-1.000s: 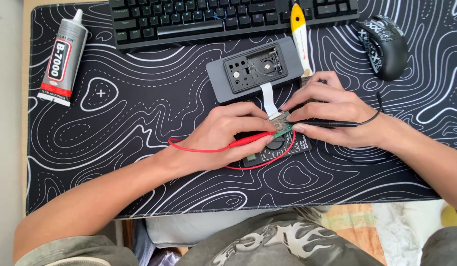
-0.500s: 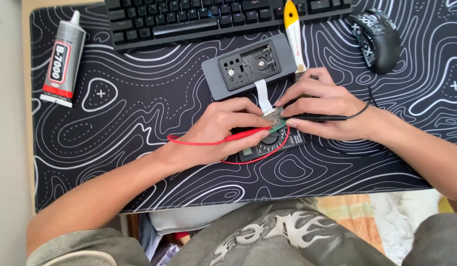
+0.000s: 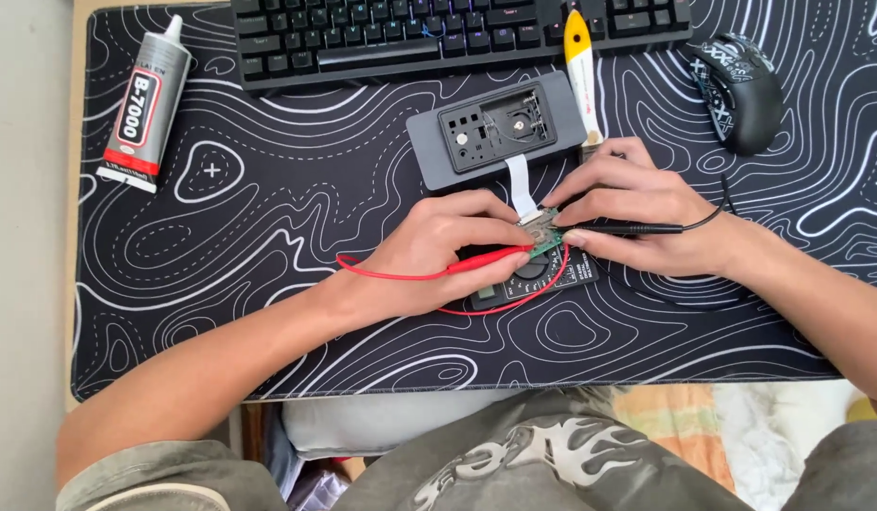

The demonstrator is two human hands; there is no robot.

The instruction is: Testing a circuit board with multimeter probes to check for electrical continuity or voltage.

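Note:
My left hand grips a red test probe whose red wire loops across the mat. My right hand pinches a black test probe. Both probe tips meet at a small green circuit board between my fingertips. A white ribbon cable runs from that board up to an opened grey device case. Beneath my hands lies a black multimeter, mostly covered.
A black mat with white contour lines covers the desk. A keyboard lies along the far edge, a yellow-handled tool beside the case, a patterned mouse at far right, a glue tube at far left.
Both hands have kept the probes on the small board with only slight shifts; the view itself has moved a little.

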